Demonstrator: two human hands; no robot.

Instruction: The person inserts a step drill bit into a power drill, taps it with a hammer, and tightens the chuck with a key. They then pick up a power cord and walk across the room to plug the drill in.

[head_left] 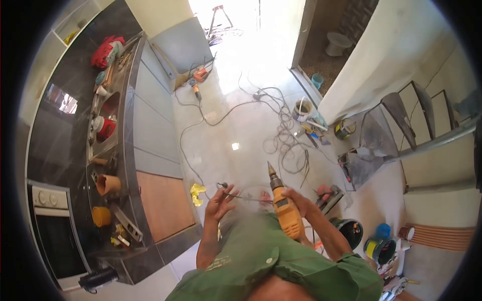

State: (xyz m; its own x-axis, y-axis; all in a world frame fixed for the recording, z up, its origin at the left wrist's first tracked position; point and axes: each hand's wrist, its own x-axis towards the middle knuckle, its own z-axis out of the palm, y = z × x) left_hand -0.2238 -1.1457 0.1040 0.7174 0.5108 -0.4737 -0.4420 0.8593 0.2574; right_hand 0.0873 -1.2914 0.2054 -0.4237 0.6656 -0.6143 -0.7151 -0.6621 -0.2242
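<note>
My right hand (297, 203) is wrapped around a yellow power drill (287, 213), held in front of my green shirt. A pointed bit (271, 168) sticks out of its chuck, aimed away from me. To the left, my left hand (220, 201) has its fingers curled around a thin dark cord (246, 198). A small dark end piece (222, 185) shows at the fingertips; I cannot make out its kind. The cord stretches across toward the drill, where my right hand hides part of it.
Tangled cables (288, 133) spread over the tiled floor. An angle grinder (195, 89) lies by the cabinets. A bucket (303, 109) stands near the doorway, and more buckets (380, 250) are at right. The counter (128, 165) on the left holds an orange pot (107, 184) and tools.
</note>
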